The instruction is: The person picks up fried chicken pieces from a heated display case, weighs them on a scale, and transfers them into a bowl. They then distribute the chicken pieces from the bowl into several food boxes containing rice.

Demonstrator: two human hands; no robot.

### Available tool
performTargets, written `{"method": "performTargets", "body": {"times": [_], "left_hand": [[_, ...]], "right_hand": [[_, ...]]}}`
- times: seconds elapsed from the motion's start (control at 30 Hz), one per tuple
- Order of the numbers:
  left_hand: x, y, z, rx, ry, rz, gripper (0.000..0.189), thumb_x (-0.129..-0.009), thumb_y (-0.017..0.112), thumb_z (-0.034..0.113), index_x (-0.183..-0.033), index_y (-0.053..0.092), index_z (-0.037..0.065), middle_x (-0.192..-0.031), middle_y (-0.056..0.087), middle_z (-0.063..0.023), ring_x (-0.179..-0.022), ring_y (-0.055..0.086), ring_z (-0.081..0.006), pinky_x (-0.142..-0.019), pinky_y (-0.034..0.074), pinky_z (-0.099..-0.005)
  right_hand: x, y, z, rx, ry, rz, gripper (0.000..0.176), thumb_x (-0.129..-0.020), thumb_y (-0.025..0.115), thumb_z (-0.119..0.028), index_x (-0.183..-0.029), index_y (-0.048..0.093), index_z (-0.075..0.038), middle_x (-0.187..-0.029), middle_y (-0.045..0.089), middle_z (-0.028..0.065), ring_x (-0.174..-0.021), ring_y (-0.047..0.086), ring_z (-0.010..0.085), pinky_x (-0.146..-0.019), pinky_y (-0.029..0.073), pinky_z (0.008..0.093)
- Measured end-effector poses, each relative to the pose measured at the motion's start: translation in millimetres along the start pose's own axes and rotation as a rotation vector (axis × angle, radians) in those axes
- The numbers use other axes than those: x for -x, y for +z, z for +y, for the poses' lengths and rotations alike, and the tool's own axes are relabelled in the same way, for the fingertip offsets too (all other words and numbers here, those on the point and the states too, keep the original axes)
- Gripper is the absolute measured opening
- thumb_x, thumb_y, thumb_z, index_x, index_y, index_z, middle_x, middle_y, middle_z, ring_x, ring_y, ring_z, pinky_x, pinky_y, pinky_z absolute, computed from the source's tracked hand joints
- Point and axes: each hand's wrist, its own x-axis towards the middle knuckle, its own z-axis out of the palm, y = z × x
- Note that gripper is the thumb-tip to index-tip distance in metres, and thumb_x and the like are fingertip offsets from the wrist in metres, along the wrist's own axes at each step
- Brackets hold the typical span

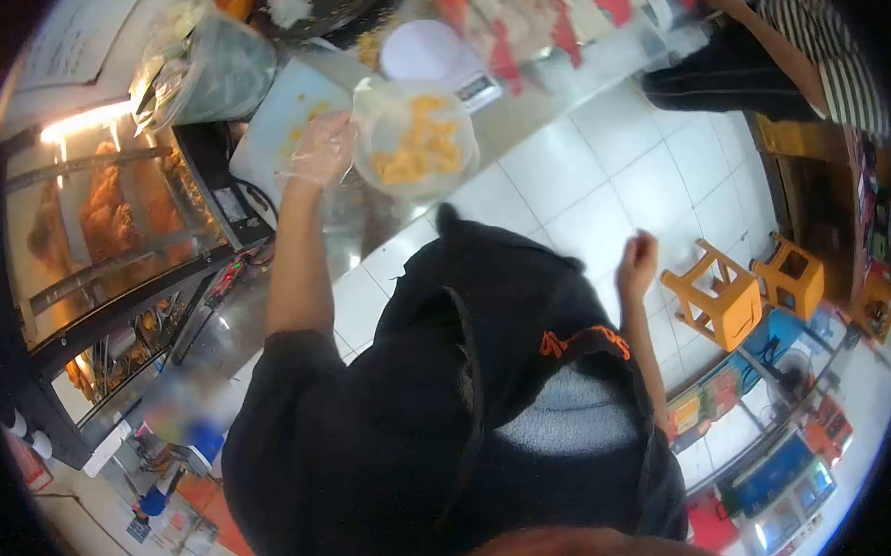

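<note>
My left hand (321, 150), in a thin clear plastic glove, grips the near-left edge of a round translucent plastic bowl (383, 128). Several golden-yellow food pieces (430, 144) lie in the bowl. Behind the gloved hand is a light cutting board (277, 104) with small yellowish bits on it. A white kitchen scale (421, 52) stands just beyond the bowl. My right hand (639, 263) hangs low at my side over the tiled floor, bare, its fingers curled in and nothing visible in them.
A lit glass case (115, 213) with roasted poultry stands at the left. A plastic-lined bucket (223, 69) and a dark pan (339, 4) sit on the counter. Orange stools (720, 296) stand on the right. Another person (804, 54) in a striped top is at the upper right.
</note>
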Motion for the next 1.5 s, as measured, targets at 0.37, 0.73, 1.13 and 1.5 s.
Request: {"method": "performTargets", "body": {"times": [0.37,0.73,1.13,1.5], "left_hand": [[28.3,253.7,306.8,0.418,0.378,-0.498,0.019,-0.088,0.056,0.018,-0.093,0.064,0.002,-0.087,0.062,-0.0038,-0.081,0.055,-0.0123,-0.076,0.045,-0.0283],[6.0,459.3,590.5,0.412,0.321,-0.606,0.032,-0.091,0.058,0.035,-0.097,0.063,0.003,-0.074,0.061,-0.0047,-0.066,0.052,-0.0101,-0.06,0.046,-0.0282],[-178.4,633.7,791.8,-0.113,0.608,-0.675,0.051,-0.093,0.045,0.049,-0.087,0.062,0.002,-0.088,0.062,-0.0209,-0.085,0.06,-0.0346,-0.078,0.046,-0.0417],[-271.0,815.4,586.0,-0.525,-0.363,-0.459,0.078,-0.092,0.022,0.061,-0.126,0.05,-0.003,-0.137,0.04,-0.0277,-0.132,0.033,-0.0386,-0.112,0.021,-0.044]], "right_hand": [[-20.3,-240.7,93.2,-0.567,0.314,-0.062,0.029,-0.092,0.052,-0.014,-0.119,0.052,-0.004,-0.1,0.06,0.0067,-0.079,0.055,0.0113,-0.07,0.046,0.0246],[-213.4,-388.0,127.0,-0.93,0.098,-0.11,0.064,-0.094,0.047,-0.037,-0.143,0.023,-0.004,-0.123,0.048,0.0175,-0.085,0.059,0.0209,-0.058,0.05,0.0297],[-418.1,-587.4,308.3,-0.956,0.443,0.448,0.053,-0.096,0.037,-0.034,-0.138,0.039,-0.002,-0.112,0.059,0.0133,-0.069,0.057,0.0129,-0.044,0.038,0.0218],[-811.6,-701.2,419.8,-0.686,0.302,0.123,0.042,-0.098,0.044,-0.029,-0.134,0.047,-0.006,-0.078,0.058,0.0054,-0.045,0.047,0.0084,-0.041,0.042,0.0227]]}}
